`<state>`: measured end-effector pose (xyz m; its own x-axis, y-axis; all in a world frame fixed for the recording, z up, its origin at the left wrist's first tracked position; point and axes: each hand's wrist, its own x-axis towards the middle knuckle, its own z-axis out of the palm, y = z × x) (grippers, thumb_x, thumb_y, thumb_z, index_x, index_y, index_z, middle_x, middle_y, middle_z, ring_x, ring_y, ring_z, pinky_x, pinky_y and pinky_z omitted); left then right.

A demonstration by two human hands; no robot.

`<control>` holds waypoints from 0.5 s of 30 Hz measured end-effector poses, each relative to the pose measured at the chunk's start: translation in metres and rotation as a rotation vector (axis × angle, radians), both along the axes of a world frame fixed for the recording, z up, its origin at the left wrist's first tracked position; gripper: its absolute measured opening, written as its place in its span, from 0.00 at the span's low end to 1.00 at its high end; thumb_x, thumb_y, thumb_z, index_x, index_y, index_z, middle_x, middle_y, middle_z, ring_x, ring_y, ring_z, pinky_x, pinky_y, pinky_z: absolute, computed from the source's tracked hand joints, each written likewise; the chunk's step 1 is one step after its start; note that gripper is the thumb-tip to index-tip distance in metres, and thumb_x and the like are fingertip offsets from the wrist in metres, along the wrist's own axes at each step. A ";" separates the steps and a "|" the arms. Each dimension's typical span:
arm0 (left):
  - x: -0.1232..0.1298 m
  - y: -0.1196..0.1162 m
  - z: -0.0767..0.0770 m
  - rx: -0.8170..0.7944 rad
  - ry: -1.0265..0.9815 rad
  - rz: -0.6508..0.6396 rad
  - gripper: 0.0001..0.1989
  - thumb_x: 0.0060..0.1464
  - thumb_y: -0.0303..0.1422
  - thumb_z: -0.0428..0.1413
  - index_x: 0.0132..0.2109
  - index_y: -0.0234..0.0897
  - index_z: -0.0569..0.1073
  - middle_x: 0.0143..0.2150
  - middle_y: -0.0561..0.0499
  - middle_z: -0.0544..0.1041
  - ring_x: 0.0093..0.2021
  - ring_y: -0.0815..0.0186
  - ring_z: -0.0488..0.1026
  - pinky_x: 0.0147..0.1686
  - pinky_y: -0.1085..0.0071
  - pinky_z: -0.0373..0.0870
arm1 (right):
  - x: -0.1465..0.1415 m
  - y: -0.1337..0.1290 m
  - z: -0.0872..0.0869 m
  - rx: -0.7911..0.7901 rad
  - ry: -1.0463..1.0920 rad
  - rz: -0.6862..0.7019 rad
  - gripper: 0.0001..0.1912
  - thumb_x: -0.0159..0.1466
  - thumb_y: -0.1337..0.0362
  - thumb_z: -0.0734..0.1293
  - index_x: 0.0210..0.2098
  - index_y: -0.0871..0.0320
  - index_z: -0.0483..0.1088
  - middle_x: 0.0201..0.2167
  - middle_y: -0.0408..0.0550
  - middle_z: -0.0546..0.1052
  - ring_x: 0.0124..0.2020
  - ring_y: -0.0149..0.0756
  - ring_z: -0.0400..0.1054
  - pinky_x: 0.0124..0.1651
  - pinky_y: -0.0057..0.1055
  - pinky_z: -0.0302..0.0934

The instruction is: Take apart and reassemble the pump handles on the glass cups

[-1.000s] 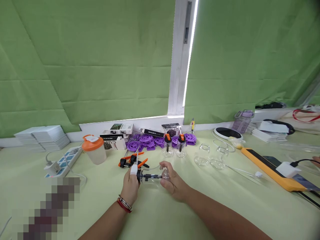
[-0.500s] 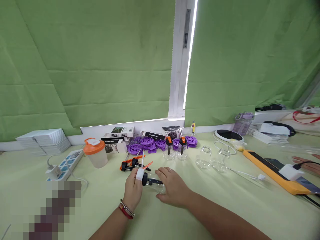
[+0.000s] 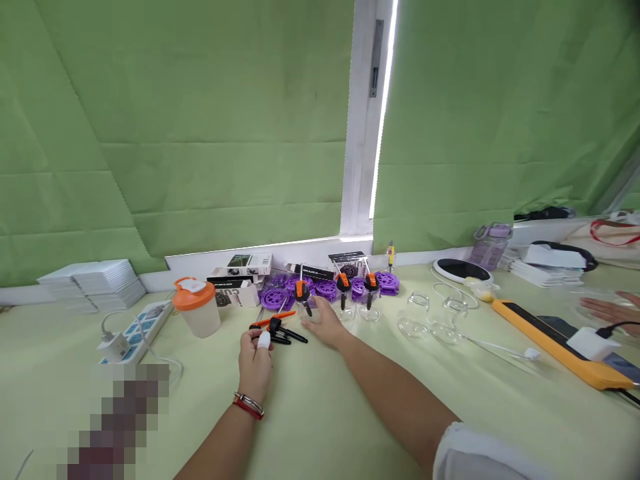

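Observation:
My right hand (image 3: pixel 326 321) is wrapped round a small glass bottle (image 3: pixel 306 312) with a black-and-orange lid, upright at the left of two like bottles (image 3: pixel 344 303). Its base is partly hidden by my fingers. My left hand (image 3: pixel 256 353), its thumb tip wrapped in white, closes on a black lid (image 3: pixel 256 328) at the left end of a small group of parts. Beside it lies another black lid (image 3: pixel 275 325) with a dark stem. Orange strips (image 3: pixel 280 316) lie just behind these lids.
Purple wheel-shaped pieces (image 3: pixel 275 299) and small printed boxes (image 3: pixel 240 293) line the back. An orange-lidded cup (image 3: pixel 197 313) and a power strip (image 3: pixel 145 330) stand left. Bare glass bottles (image 3: pixel 415 317) and a yellow power bank-like bar (image 3: pixel 550 343) are right. Another person's hand (image 3: pixel 613 308) is far right.
My right hand has moved the bottle from lying tilted between both hands to upright in the row at the back. My left hand has let go of it and moved to the black lids.

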<state>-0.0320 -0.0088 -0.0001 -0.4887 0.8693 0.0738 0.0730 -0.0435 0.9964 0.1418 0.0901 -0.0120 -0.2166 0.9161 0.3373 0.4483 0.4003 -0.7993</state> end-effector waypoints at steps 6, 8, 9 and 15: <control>0.002 0.005 -0.004 -0.028 -0.002 0.003 0.14 0.51 0.37 0.49 0.45 0.39 0.61 0.27 0.55 0.68 0.17 0.72 0.60 0.16 0.75 0.57 | 0.006 0.008 -0.014 -0.128 -0.018 -0.033 0.45 0.57 0.59 0.66 0.67 0.59 0.39 0.66 0.59 0.49 0.67 0.44 0.43 0.66 0.43 0.40; 0.001 0.007 -0.004 -0.039 -0.005 0.006 0.14 0.51 0.37 0.49 0.45 0.39 0.61 0.28 0.55 0.68 0.17 0.73 0.59 0.16 0.76 0.56 | 0.007 0.006 -0.013 -0.119 -0.049 -0.044 0.46 0.58 0.60 0.65 0.67 0.60 0.35 0.66 0.60 0.49 0.67 0.44 0.41 0.65 0.44 0.41; 0.001 0.007 -0.005 -0.044 -0.007 0.010 0.14 0.51 0.36 0.49 0.45 0.39 0.61 0.28 0.55 0.68 0.17 0.73 0.59 0.16 0.76 0.56 | 0.007 0.003 -0.011 -0.101 -0.063 -0.057 0.47 0.58 0.60 0.65 0.67 0.61 0.33 0.66 0.62 0.48 0.67 0.45 0.41 0.65 0.46 0.42; -0.006 0.011 -0.009 -0.078 -0.040 0.068 0.15 0.48 0.34 0.51 0.45 0.39 0.61 0.28 0.55 0.68 0.18 0.72 0.60 0.17 0.75 0.56 | -0.002 -0.042 0.013 0.347 -0.217 -0.046 0.33 0.64 0.61 0.59 0.66 0.57 0.44 0.65 0.57 0.53 0.66 0.43 0.45 0.63 0.45 0.48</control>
